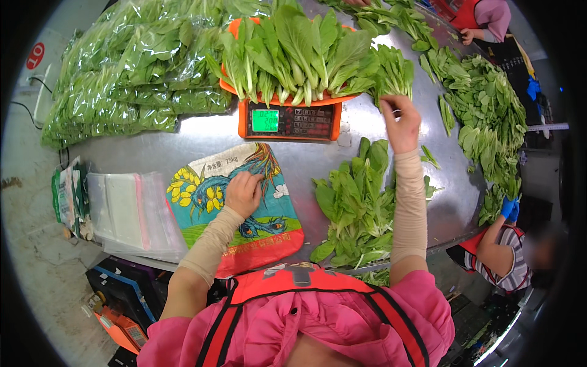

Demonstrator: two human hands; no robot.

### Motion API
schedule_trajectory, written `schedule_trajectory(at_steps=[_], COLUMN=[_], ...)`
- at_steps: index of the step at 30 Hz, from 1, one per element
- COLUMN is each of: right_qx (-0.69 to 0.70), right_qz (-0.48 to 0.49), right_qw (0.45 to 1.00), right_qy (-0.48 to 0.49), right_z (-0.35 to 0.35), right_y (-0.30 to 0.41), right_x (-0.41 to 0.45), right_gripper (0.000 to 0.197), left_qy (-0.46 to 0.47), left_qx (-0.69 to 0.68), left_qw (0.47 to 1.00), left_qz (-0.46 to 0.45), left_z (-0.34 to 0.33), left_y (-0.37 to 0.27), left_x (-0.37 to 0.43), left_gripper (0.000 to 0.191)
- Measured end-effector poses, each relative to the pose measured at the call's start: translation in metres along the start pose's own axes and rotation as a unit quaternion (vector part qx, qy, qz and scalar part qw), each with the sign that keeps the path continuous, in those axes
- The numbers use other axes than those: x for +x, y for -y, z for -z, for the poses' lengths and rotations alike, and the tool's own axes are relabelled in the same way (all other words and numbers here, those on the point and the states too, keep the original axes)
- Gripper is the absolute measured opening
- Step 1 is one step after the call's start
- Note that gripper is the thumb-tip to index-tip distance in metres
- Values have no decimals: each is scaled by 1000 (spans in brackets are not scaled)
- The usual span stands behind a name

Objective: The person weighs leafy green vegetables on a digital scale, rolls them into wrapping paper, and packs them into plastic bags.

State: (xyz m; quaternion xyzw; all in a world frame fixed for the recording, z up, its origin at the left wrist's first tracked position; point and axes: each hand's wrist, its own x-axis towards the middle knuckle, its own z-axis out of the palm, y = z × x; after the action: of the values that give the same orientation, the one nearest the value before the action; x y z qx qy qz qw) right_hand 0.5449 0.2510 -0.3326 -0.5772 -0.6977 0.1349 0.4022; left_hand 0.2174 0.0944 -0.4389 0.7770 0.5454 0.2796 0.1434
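My left hand rests, fingers bent, on a printed woven sack lying flat on the metal table, with nothing visible in its grasp. My right hand is raised at the near end of a bunch of leafy greens; thumb and fingertips come close together, and whether they pinch a leaf is unclear. Left of that hand stands an orange digital scale with a lit green display. Its orange pan is heaped with leafy greens. Below the right hand lies a loose pile of greens.
Bagged greens are stacked at far left. Clear plastic bags lie at the table's near left. More greens line the right side, where a blue-gloved co-worker's hand and another person's hand are. An orange device stands lower left.
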Motion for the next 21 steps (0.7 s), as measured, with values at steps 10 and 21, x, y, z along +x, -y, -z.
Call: schedule_trajectory(at_steps=[10, 21], right_qx=[-177, 1], right_qz=[26, 40], right_qw=[984, 995], right_qy=[-18, -95], right_z=[-66, -41], right_y=[90, 63], right_x=[29, 55], right_gripper=[16, 10], left_qy=[-11, -7], left_qx=[9, -6], left_qw=[1000, 1000], left_qz=[-2, -13], left_z=[-3, -4], left_y=[0, 3], left_x=[-2, -4], left_gripper=[18, 15])
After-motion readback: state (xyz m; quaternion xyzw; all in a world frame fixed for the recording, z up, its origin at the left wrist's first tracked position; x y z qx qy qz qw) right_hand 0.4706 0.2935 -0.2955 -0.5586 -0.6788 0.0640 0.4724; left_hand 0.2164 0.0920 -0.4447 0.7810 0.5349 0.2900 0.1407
